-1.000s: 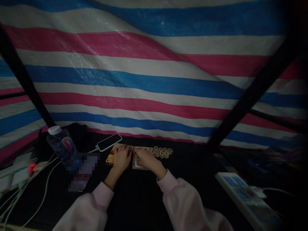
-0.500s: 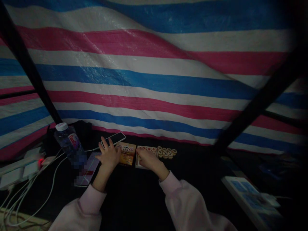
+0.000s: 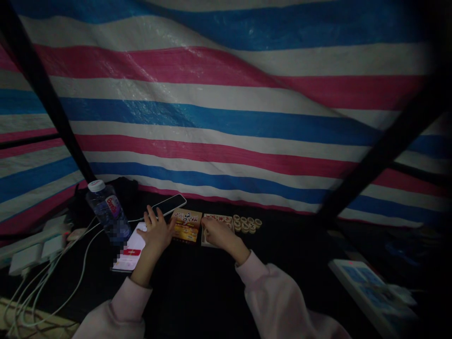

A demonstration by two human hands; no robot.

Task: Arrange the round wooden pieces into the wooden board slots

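Observation:
My left hand [image 3: 157,234] is held with its fingers spread, beside a gold-brown printed box lid [image 3: 187,227]; its thumb side is close to the lid's left edge, and I cannot tell if it touches. My right hand [image 3: 219,234] reaches over an open white box tray [image 3: 208,240], fingers curled down and pressed together at its left part. Whatever they pinch is hidden. Round Chinese chess pieces [image 3: 223,219] with red characters show in the tray behind the hand. To the tray's right, several more round chess pieces [image 3: 247,226] stand in short stacked rows on the black surface.
A lit phone [image 3: 132,249] lies by my left wrist, with a dark-screened white phone [image 3: 171,205] behind. A labelled clear bottle [image 3: 108,209] stands left, near a power strip with white cables [image 3: 83,268]. A white box [image 3: 367,292] is at right. Striped sheeting [image 3: 226,127] hangs behind.
The view has shifted slightly. The screen of the phone by my left wrist has gone from dim to bright. My hands keep nearly the same places, the right still over the tray.

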